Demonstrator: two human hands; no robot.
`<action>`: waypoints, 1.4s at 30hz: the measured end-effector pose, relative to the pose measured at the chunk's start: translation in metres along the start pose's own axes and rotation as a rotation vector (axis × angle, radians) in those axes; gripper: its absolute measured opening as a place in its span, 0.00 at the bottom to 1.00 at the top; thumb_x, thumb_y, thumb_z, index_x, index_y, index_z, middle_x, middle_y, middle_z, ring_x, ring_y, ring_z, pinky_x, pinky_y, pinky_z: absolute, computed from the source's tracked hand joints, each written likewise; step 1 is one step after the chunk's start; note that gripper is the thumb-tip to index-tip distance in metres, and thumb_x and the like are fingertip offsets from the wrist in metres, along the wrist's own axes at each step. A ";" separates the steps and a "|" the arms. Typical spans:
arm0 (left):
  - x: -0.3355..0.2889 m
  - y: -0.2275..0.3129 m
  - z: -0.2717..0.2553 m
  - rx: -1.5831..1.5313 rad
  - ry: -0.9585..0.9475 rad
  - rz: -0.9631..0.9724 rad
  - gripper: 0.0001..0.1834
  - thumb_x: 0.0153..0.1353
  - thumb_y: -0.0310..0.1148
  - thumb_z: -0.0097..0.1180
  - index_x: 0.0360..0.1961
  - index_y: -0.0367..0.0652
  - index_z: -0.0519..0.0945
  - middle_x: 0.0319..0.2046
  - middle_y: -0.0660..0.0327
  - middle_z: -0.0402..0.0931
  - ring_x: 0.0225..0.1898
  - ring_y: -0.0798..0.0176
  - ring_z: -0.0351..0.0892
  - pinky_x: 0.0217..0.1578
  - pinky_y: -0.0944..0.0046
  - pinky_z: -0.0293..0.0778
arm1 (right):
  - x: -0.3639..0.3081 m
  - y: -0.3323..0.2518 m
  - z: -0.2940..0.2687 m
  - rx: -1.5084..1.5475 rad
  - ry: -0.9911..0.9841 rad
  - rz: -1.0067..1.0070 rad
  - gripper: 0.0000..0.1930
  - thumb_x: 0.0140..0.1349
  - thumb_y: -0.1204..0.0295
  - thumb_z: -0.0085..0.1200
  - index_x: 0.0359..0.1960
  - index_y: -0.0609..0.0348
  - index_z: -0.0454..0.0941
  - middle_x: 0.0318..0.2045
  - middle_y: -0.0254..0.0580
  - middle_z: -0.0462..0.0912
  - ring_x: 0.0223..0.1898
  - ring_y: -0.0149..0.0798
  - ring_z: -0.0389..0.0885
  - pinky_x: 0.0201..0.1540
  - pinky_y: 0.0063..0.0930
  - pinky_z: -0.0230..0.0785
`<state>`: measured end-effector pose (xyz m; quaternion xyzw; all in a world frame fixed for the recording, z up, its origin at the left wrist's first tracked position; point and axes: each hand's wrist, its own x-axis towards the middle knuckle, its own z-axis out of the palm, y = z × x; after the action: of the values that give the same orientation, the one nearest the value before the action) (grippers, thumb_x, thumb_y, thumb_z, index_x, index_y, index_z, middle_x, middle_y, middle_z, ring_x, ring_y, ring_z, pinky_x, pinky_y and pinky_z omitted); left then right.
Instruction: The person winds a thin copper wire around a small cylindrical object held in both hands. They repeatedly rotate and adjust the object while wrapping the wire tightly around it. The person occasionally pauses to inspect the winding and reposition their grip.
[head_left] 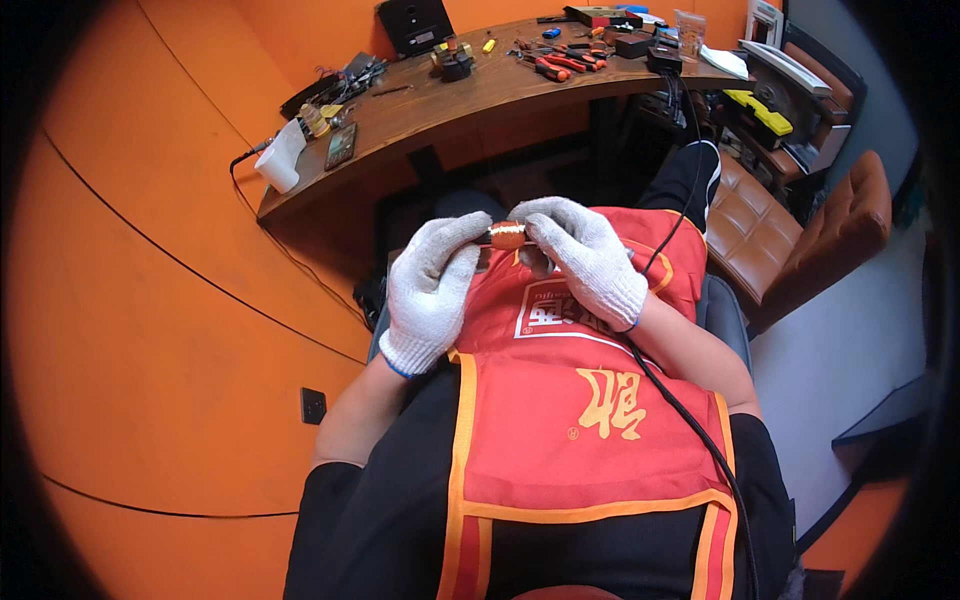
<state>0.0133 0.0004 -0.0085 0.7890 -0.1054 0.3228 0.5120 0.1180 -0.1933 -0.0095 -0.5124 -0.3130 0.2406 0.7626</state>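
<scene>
Shiny copper-coloured wound coil (508, 236): centre of the frame, between both hands.
Left hand in white knit glove (428, 285): fingers nearly closed, pinching the coil's left end.
Right hand in white knit glove (587, 260): fingers likewise closed on its right end.
Curved brown wooden desk (430, 108): top of the frame.

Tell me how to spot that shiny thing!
Find the big red apron. Over it, the left hand and right hand, in dull white gloves, hold a small copper-coloured coil. Its metallic gleam sets it apart from gloves and apron.
</scene>
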 end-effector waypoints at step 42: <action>0.007 -0.010 -0.009 -0.579 -0.149 -0.574 0.18 0.80 0.32 0.54 0.64 0.33 0.78 0.42 0.54 0.86 0.39 0.63 0.88 0.43 0.64 0.85 | 0.011 0.014 -0.004 -0.091 0.084 -0.111 0.15 0.81 0.65 0.51 0.55 0.65 0.81 0.33 0.34 0.81 0.30 0.23 0.74 0.33 0.18 0.66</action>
<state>0.0204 0.0138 -0.0096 0.6309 -0.0044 0.0657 0.7730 0.1277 -0.1832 -0.0210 -0.5383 -0.3190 0.1617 0.7631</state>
